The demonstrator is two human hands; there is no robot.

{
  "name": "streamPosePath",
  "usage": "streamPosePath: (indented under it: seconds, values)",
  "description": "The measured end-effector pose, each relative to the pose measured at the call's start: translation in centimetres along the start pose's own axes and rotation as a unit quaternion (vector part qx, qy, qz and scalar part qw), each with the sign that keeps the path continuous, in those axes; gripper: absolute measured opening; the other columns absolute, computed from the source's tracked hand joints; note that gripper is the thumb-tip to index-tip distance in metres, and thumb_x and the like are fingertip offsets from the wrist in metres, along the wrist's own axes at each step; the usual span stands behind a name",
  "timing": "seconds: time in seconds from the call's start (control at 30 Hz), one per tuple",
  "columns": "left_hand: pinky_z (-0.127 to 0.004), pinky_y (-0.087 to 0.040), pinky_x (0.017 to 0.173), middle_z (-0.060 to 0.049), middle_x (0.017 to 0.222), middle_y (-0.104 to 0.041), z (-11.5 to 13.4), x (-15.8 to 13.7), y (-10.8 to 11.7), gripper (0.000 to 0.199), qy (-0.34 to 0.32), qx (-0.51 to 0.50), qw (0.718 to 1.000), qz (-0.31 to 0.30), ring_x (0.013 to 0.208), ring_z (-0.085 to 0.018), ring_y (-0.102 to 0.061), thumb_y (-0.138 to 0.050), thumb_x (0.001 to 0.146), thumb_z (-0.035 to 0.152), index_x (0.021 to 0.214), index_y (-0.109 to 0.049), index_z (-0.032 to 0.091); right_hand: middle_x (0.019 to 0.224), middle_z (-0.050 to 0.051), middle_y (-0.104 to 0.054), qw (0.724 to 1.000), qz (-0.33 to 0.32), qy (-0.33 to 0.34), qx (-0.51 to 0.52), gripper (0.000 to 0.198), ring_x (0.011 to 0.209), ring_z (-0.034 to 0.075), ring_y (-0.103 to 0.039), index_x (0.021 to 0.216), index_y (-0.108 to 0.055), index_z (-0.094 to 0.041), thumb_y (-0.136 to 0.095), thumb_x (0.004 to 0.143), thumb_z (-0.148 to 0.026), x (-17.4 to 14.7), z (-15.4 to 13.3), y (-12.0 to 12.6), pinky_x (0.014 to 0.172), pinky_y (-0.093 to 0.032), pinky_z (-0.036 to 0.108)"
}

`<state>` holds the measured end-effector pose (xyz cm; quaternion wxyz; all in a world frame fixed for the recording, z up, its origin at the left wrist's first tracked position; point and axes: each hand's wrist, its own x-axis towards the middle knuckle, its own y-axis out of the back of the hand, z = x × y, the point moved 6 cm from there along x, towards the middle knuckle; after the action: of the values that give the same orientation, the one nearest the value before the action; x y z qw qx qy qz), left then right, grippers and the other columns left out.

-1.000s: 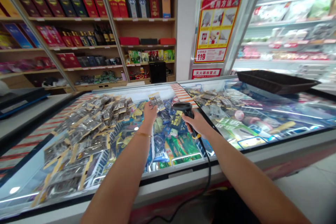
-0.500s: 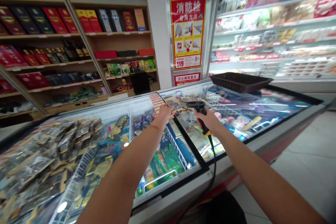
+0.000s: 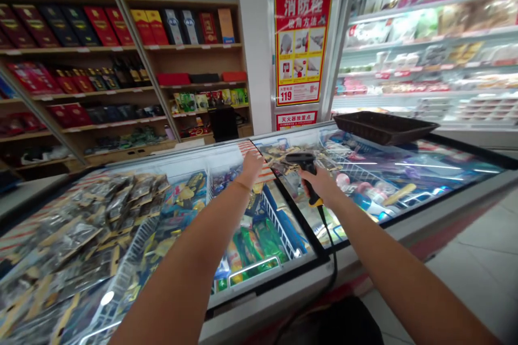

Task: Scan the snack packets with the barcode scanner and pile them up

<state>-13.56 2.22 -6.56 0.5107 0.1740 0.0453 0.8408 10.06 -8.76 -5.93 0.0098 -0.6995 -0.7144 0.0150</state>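
Note:
My right hand (image 3: pixel 319 180) is wrapped round the grip of a black and yellow barcode scanner (image 3: pixel 307 167), its head level above the freezer glass. From the grip a black cable (image 3: pixel 332 259) hangs down over the freezer's front. My left hand (image 3: pixel 251 167) reaches out over the red-and-white striped strip (image 3: pixel 265 173) on the glass; its fingers are blurred and turned away, so I cannot see what they hold, if anything. Small flat packets (image 3: pixel 279 155) lie just right of it, partly behind the scanner. A large pile of clear, brown-edged packets (image 3: pixel 101 221) covers the left glass.
The chest freezer (image 3: pixel 291 280) holds wire baskets with green bags (image 3: pixel 263 240) and other frozen packs. A dark brown plastic tray (image 3: pixel 382 126) rests on its far right side. Shelves of boxes (image 3: pixel 154 27) stand behind; a lit refrigerated display (image 3: pixel 429 54) is at right.
My left hand has drawn away from the packet it was at near the scanner and is now left of it, over the striped strip. The scanner stays in my right hand. The view has turned slightly left.

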Motion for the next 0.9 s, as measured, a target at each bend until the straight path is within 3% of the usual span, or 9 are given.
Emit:
streamPosePath:
  seconds: [0.2,0.43,0.47,0.57,0.7,0.8,0.9]
  values:
    - [-0.040,-0.051,0.098,-0.008,0.097,-0.074,-1.9,0.3,13.6,0.026,0.003,0.134,0.988,0.079,0.108,-0.028,-0.070,-0.076,0.072,0.011,0.093,-0.064,0.021,0.052,-0.007,-0.053,0.998,-0.069,-0.005,-0.002,0.031,0.036,0.009,-0.046,0.085,-0.048,-0.023,-0.077,0.078,-0.033,-1.7,0.0,-7.5,0.035,-0.038,0.022]
    - [-0.054,-0.038,0.115,-0.022,0.133,-0.065,-2.5,-0.3,29.4,0.034,0.005,0.251,0.954,0.165,0.135,-0.038,-0.055,-0.069,0.080,0.018,0.113,-0.063,0.017,0.054,-0.007,-0.054,0.991,-0.131,0.018,0.012,0.035,0.038,0.010,-0.048,0.085,-0.048,-0.023,-0.078,0.075,-0.037,-3.1,1.2,-14.4,0.036,-0.037,0.023]
    - [-0.058,-0.035,0.116,-0.025,0.135,-0.063,-2.8,-0.4,31.5,0.036,0.010,0.273,0.945,0.178,0.136,-0.040,-0.053,-0.069,0.080,0.019,0.115,-0.063,0.015,0.054,-0.007,-0.054,0.991,-0.134,0.019,0.018,0.035,0.038,0.010,-0.048,0.086,-0.048,-0.023,-0.077,0.074,-0.038,-3.0,1.6,-14.9,0.036,-0.037,0.023]
    - [-0.063,-0.037,0.111,-0.030,0.136,-0.061,-3.9,-0.8,37.1,0.041,0.035,0.404,0.886,0.226,0.135,-0.046,-0.052,-0.067,0.083,0.028,0.120,-0.062,0.012,0.054,-0.008,-0.054,0.989,-0.144,0.011,0.015,0.036,0.037,0.010,-0.047,0.086,-0.048,-0.023,-0.077,0.073,-0.039,-2.6,3.1,-15.4,0.036,-0.038,0.023]
    - [-0.065,-0.036,0.111,-0.035,0.145,-0.053,-5.8,-0.6,41.9,0.046,0.057,0.497,0.833,0.236,0.140,-0.049,-0.045,-0.060,0.088,0.035,0.126,-0.060,0.007,0.056,-0.007,-0.056,0.985,-0.172,0.018,-0.020,0.040,0.039,0.010,-0.049,0.086,-0.049,-0.022,-0.081,0.070,-0.040,-2.2,4.1,-15.1,0.038,-0.039,0.023]
    - [-0.064,-0.031,0.115,-0.033,0.146,-0.055,-7.3,0.4,43.8,0.047,0.081,0.518,0.826,0.207,0.145,-0.047,-0.041,-0.057,0.090,0.038,0.125,-0.060,0.008,0.056,-0.007,-0.056,0.984,-0.171,0.019,-0.036,0.041,0.038,0.010,-0.049,0.085,-0.049,-0.022,-0.083,0.070,-0.041,-2.2,4.1,-14.8,0.037,-0.039,0.023]
    - [-0.063,-0.033,0.114,-0.031,0.139,-0.060,-8.4,1.2,45.2,0.045,0.126,0.511,0.826,0.201,0.142,-0.047,-0.044,-0.068,0.083,0.039,0.117,-0.063,0.011,0.055,-0.007,-0.054,0.985,-0.165,0.008,-0.045,0.042,0.037,0.010,-0.047,0.083,-0.049,-0.023,-0.082,0.070,-0.044,-2.4,4.2,-14.9,0.036,-0.038,0.024]
